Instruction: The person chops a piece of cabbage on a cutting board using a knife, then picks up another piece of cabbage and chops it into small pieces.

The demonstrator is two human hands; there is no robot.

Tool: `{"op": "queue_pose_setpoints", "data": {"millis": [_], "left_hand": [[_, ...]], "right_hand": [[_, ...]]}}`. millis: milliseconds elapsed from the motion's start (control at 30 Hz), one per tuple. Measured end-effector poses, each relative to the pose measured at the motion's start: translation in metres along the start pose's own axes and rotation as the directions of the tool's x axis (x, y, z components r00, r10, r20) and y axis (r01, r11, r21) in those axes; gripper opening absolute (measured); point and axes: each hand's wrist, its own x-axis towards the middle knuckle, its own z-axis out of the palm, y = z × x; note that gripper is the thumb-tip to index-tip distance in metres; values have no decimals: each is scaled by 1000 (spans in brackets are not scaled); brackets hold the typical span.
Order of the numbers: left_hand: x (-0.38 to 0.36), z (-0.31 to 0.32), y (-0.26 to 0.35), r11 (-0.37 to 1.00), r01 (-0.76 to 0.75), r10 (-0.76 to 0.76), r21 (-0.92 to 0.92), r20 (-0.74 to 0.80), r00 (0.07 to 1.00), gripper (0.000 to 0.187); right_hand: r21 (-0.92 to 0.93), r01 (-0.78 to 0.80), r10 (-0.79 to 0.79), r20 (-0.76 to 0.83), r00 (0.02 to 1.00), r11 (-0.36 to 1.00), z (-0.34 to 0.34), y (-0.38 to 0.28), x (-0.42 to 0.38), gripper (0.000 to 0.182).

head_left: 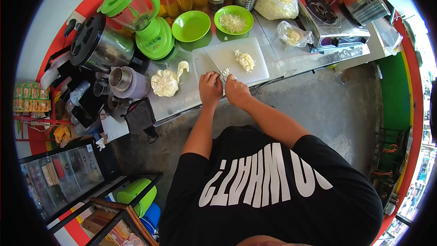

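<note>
A white cutting board [209, 59] lies on the metal counter. My right hand [236, 92] is closed round the handle of a knife [214, 62], whose blade reaches away to the upper left across the board. My left hand [210, 89] has its fingers curled down at the board's near edge, on a piece of cabbage mostly hidden beneath them. Fresh cabbage shreds [226, 71] lie beside the blade. A larger pile of shredded cabbage [246, 61] sits on the board's right side. Left of the board rests a cut cabbage head [165, 83] with a loose leaf [183, 69].
Behind the board stand a green bowl [191, 26] and another bowl with shreds [233, 20]. A green blender [154, 41] and a purple container [136, 83] stand left. Bagged shreds [277, 4], a smaller bag [293, 34] and a gas stove [332, 32] are right.
</note>
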Motion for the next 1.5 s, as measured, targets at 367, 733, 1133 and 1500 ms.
{"op": "queue_pose_setpoints", "data": {"millis": [367,733,1133,1500], "left_hand": [[-4,4,-2,999,51,-51,-14,-10,999,13],[-4,5,-1,997,76,-78,-29,-77,994,14],[-3,6,-5,996,81,-85,-43,-81,993,14],[-4,7,-8,992,115,-118,-56,-67,991,14]], "right_hand": [[136,-84,81,24,996,987,12,4,-20,22],[115,-18,15,23,1000,993,-5,-2,-14,18],[37,18,-17,-34,999,999,10,2,-2,20],[19,-29,28,24,999,999,13,0,-16,21]]}}
